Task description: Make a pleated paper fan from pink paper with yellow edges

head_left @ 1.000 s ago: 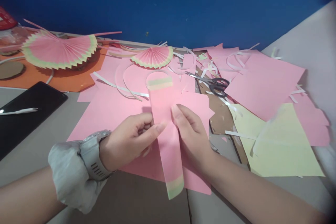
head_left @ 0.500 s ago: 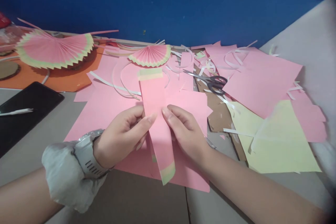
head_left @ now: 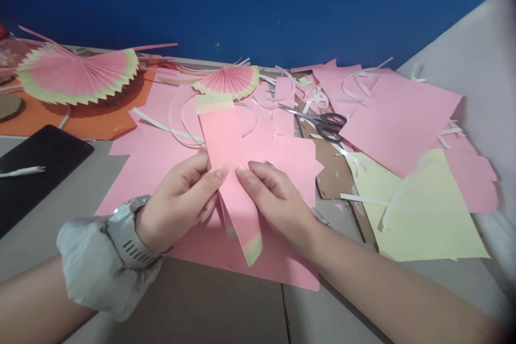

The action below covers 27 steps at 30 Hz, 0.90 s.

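Observation:
A long pink paper strip (head_left: pixel 223 140) with pale green bands at both ends is held upright in the middle of the view. My left hand (head_left: pixel 179 201), with a grey watch and a rolled grey sleeve at the wrist, pinches its left edge. My right hand (head_left: pixel 276 199) pinches its right edge, thumb on top. The strip's lower end hangs folded below my fingers, over a large pink sheet (head_left: pixel 161 166) on the table.
Scissors (head_left: pixel 322 121) lie behind my right hand among white paper trimmings. Two pleated pink fans (head_left: pixel 76 75) (head_left: pixel 228 81) sit at the back, by the blue wall. A yellow sheet (head_left: pixel 427 215) lies right, a black phone (head_left: pixel 36 172) left, orange card (head_left: pixel 92 118) behind it.
The strip has slid up and leftward through my fingers, and its lower end now looks folded and shorter. Both hands have shifted slightly left.

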Each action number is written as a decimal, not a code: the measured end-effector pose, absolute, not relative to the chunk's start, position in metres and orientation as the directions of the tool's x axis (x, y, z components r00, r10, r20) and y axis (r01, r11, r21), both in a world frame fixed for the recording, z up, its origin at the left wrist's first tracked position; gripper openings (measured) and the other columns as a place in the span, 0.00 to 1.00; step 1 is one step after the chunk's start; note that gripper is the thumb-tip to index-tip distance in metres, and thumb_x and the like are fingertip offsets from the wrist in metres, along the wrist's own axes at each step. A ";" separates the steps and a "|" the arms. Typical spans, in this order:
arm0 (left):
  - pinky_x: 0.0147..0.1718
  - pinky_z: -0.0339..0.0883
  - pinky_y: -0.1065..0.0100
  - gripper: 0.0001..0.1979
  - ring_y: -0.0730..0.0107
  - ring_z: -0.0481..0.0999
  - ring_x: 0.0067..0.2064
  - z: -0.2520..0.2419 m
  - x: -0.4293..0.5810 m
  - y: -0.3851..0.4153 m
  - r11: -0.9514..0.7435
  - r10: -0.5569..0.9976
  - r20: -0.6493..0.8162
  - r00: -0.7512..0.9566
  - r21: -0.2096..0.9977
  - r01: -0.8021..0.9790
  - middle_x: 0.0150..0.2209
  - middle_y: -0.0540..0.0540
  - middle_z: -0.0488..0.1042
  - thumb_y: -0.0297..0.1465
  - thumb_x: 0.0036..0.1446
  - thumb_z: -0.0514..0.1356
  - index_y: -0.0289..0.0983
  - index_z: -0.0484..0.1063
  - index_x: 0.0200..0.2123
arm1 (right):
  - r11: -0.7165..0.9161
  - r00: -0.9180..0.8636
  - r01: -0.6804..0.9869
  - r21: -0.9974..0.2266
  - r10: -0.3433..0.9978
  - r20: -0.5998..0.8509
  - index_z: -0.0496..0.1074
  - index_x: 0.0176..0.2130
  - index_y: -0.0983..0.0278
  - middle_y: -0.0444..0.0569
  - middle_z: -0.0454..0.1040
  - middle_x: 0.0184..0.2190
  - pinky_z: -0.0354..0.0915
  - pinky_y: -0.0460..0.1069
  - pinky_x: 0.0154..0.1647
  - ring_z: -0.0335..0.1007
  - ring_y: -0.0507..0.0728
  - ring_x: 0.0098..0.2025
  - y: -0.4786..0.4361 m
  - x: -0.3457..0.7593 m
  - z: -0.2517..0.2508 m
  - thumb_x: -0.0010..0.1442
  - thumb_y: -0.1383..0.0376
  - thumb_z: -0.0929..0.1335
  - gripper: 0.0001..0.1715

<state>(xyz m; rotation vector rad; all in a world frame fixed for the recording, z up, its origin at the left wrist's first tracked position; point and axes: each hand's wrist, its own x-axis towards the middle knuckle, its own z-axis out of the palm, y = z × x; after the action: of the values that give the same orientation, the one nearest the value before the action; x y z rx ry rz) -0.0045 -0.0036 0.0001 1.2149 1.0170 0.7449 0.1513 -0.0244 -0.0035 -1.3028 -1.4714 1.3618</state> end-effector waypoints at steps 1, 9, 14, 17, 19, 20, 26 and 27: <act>0.09 0.46 0.83 0.14 0.85 0.53 0.11 0.001 -0.005 -0.003 0.219 0.894 -0.225 0.386 0.974 0.060 0.10 0.59 0.56 0.33 0.61 0.51 0.38 0.58 0.22 | -0.069 -0.214 0.190 -0.979 0.971 -0.110 0.57 0.23 0.64 0.40 0.53 0.23 0.52 0.46 0.28 0.52 0.49 0.27 -0.024 0.151 -0.004 0.64 0.56 0.59 0.21; 0.10 0.49 0.82 0.14 0.84 0.56 0.11 0.001 -0.005 -0.006 0.197 0.911 -0.202 0.361 0.979 0.051 0.10 0.59 0.57 0.35 0.61 0.52 0.39 0.58 0.23 | -0.073 -0.199 0.110 -0.991 0.976 -0.094 0.58 0.24 0.63 0.40 0.54 0.24 0.53 0.45 0.28 0.52 0.49 0.26 -0.025 0.152 -0.008 0.63 0.55 0.60 0.19; 0.10 0.51 0.83 0.14 0.84 0.55 0.12 -0.001 -0.005 -0.003 0.184 0.930 -0.182 0.321 0.983 0.026 0.11 0.60 0.57 0.36 0.62 0.51 0.40 0.56 0.24 | -0.016 -0.200 0.100 -0.995 0.979 -0.035 0.55 0.23 0.63 0.40 0.54 0.23 0.54 0.44 0.28 0.52 0.48 0.27 -0.024 0.152 -0.009 0.65 0.58 0.59 0.20; 0.10 0.51 0.83 0.15 0.84 0.56 0.11 0.000 -0.004 -0.002 0.176 0.936 -0.185 0.298 0.983 0.059 0.11 0.59 0.58 0.35 0.62 0.51 0.39 0.55 0.23 | -0.012 -0.186 0.132 -0.991 0.982 -0.037 0.53 0.22 0.63 0.39 0.51 0.22 0.51 0.44 0.25 0.48 0.48 0.25 -0.024 0.152 -0.007 0.64 0.58 0.60 0.21; 0.09 0.51 0.82 0.15 0.84 0.56 0.11 0.000 -0.004 -0.002 0.168 0.940 -0.185 0.286 0.982 0.083 0.11 0.59 0.59 0.34 0.62 0.50 0.39 0.55 0.23 | -0.008 -0.174 0.154 -0.988 0.984 -0.036 0.51 0.22 0.63 0.38 0.49 0.21 0.49 0.44 0.23 0.46 0.47 0.23 -0.024 0.152 -0.005 0.64 0.59 0.61 0.22; 0.09 0.50 0.82 0.15 0.84 0.56 0.11 0.000 -0.004 -0.002 0.164 0.942 -0.183 0.282 0.982 0.090 0.11 0.59 0.59 0.34 0.62 0.50 0.39 0.56 0.23 | -0.007 -0.167 0.167 -0.986 0.985 -0.035 0.51 0.22 0.63 0.38 0.48 0.20 0.48 0.44 0.23 0.45 0.47 0.23 -0.025 0.152 -0.005 0.63 0.59 0.61 0.22; 0.08 0.49 0.82 0.15 0.85 0.55 0.10 0.000 -0.003 -0.002 0.177 0.935 -0.191 0.299 0.981 0.075 0.10 0.59 0.59 0.36 0.63 0.50 0.39 0.56 0.23 | -0.007 -0.159 0.205 -0.979 0.986 -0.040 0.48 0.22 0.62 0.38 0.45 0.20 0.45 0.45 0.22 0.42 0.47 0.23 -0.025 0.151 -0.003 0.62 0.58 0.62 0.24; 0.08 0.49 0.82 0.15 0.85 0.55 0.10 0.000 -0.004 -0.002 0.178 0.933 -0.192 0.305 0.981 0.074 0.10 0.60 0.59 0.37 0.62 0.51 0.39 0.56 0.23 | -0.004 -0.156 0.206 -0.979 0.987 -0.037 0.48 0.22 0.62 0.38 0.45 0.20 0.45 0.45 0.21 0.42 0.47 0.22 -0.025 0.151 -0.004 0.62 0.58 0.63 0.24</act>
<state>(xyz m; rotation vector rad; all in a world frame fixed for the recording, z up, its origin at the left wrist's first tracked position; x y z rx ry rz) -0.0035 -0.0023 -0.0003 1.2358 1.0898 0.8198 0.1511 -0.0254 -0.0035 -1.2973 -1.4724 1.2383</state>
